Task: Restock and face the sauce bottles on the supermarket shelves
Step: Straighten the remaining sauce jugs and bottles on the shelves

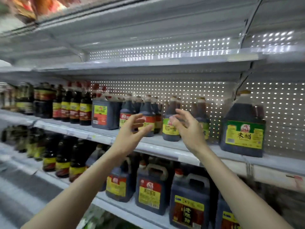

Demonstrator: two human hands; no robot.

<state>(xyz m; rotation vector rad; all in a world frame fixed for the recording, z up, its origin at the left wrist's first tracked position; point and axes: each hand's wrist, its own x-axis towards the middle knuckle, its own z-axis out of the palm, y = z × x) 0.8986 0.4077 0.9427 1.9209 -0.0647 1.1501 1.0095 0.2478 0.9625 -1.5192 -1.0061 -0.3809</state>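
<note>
Reaching at centre of the frame with the left hand (131,133) and the right hand (189,129), each with an open grip, fingers spread and lightly curled, holding nothing; hovering just before the red-label bottle (147,107) and the green-label bottle (167,129), both upright near the front of the middle shelf (161,147); cannot tell through the blur whether touching; probably full, so fairly heavy, rigid, smooth and perhaps slippery, breakable if glass; best taken round the broad body below the shoulder, not the narrow neck, then turned label outward.
</note>
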